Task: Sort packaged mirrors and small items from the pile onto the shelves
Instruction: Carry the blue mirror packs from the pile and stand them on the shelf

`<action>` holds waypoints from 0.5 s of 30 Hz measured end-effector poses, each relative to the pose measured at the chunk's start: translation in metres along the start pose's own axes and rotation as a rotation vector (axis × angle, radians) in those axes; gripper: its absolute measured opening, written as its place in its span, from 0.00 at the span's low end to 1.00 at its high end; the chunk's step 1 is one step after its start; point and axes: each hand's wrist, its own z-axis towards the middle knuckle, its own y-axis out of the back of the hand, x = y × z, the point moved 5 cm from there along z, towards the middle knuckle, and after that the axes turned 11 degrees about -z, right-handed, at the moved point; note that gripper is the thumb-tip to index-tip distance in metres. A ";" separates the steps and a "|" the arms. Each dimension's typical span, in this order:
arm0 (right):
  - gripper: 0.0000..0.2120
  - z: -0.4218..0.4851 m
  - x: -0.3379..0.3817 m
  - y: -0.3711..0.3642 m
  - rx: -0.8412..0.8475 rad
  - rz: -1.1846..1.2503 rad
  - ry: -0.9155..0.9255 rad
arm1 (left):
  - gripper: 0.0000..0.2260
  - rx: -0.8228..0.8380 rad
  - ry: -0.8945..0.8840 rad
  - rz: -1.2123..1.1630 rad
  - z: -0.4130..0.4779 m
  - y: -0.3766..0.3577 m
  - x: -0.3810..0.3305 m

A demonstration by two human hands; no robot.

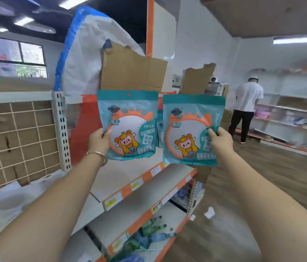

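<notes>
The left hand (99,141) pinches a teal plastic mirror pouch (128,125) at its left edge, with the thumb pressed on the printed front and the other fingers hidden behind it. The pouch stands upright just to the right of that hand, showing an orange-rimmed round window and a yellow cartoon figure. A thin gold bracelet (97,155) circles the wrist just below the hand. The right hand (220,141) pinches a second teal plastic mirror pouch (192,129) of the same print at its right edge, thumb on the front. This pouch hangs upright just to the left of the hand and slightly lower than the first one. The two pouches are held side by side between the hands, their near edges close together. In the gap a sliver of another teal packet shows, too blurred to make out. Below both hands run white metal shelves with orange price rails (118,178). On a lower tier, well beneath the hands, lies a loose heap of blue-green packets (149,235). Above and beyond the hands stand torn brown cardboard sheets (132,72) and a big white woven sack with a blue edge (84,59). To the left of the left hand is a cream wire grid panel (16,138). Far to the right of the right hand, a person in a white shirt (248,97) faces other shelving.
</notes>
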 end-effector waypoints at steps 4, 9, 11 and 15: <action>0.14 0.044 -0.023 0.003 -0.011 0.018 -0.030 | 0.15 0.050 0.025 -0.030 0.012 -0.060 0.008; 0.13 0.102 -0.051 0.006 -0.060 0.003 -0.065 | 0.09 0.083 0.014 -0.053 0.047 -0.123 0.025; 0.09 0.125 -0.056 0.005 -0.085 -0.017 -0.066 | 0.07 0.098 -0.025 -0.046 0.064 -0.148 0.028; 0.06 0.177 -0.052 -0.001 -0.135 -0.028 -0.042 | 0.06 0.135 -0.052 -0.100 0.106 -0.200 0.033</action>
